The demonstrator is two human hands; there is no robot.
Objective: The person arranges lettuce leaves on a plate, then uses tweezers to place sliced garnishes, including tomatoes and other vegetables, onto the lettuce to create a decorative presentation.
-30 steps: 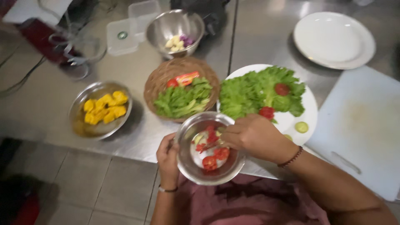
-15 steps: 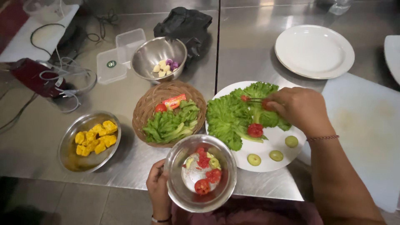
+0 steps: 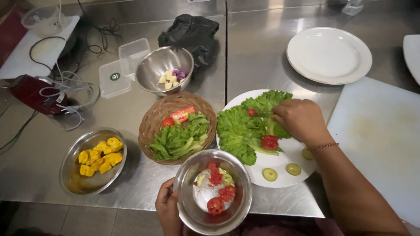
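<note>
From my seat, the change since a second ago is plain: the right hand [image 3: 299,119] was down in the steel bowl [image 3: 213,192] then, half a second ago it was already over the lettuce, and now it rests at the 1 o'clock side of the white plate [image 3: 280,168], knuckles up. Its fingers are curled down into the lettuce leaves [image 3: 240,131], but I cannot tell whether they pinch a piece or have let go; the fingertips are hidden under the hand.

Two tomato slices sit on the leaves: one [image 3: 269,142] just below the hand, toward 6 o'clock from it, and a smaller one [image 3: 251,112] at its 9 o'clock. Three pale green slices [image 3: 270,174] lie on the bare rim at the plate's 5 o'clock edge, one of them partly hidden by the wrist.

The left hand [image 3: 168,209] grips the steel bowl by its near-left rim, fingers clenched round the wall, holding it over the counter [image 3: 131,183] edge at the plate's 7 o'clock. More tomato pieces [image 3: 216,204] and some green slices remain inside.

I judge the plating partway along: pieces go across one at a time, and the bowl is far from empty.

At 9 o'clock from the plate stands a wicker basket [image 3: 151,124] of greens.
</note>
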